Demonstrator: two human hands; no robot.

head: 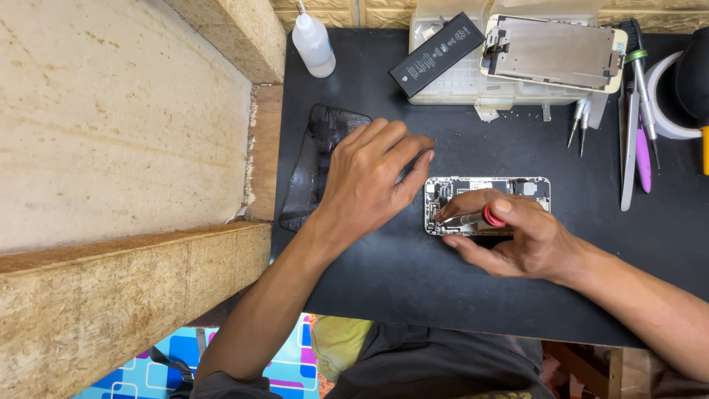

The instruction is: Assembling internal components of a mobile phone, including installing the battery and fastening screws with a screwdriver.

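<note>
your right hand point(517, 240) is clamped on a red-capped screwdriver point(473, 218), tip down in the opened phone point(487, 196) lying mid-surface point(413, 273). your left hand point(369, 177) rests beside the phone's left end, fingers loosely spread, holding nothing. at the back, a clear compartment box point(458, 85) carries a black battery point(436, 53) and a detached screen point(554, 52).

There is one view only, from a camera on the person's head, looking almost straight down from close above onto a black work mat point(458, 288). The far edge of the mat runs along the top of the picture; the person's lap fills the bottom. Both forearms enter from below. A rough wooden frame point(125, 288) takes up the left side, cropped by the edge.
</note>
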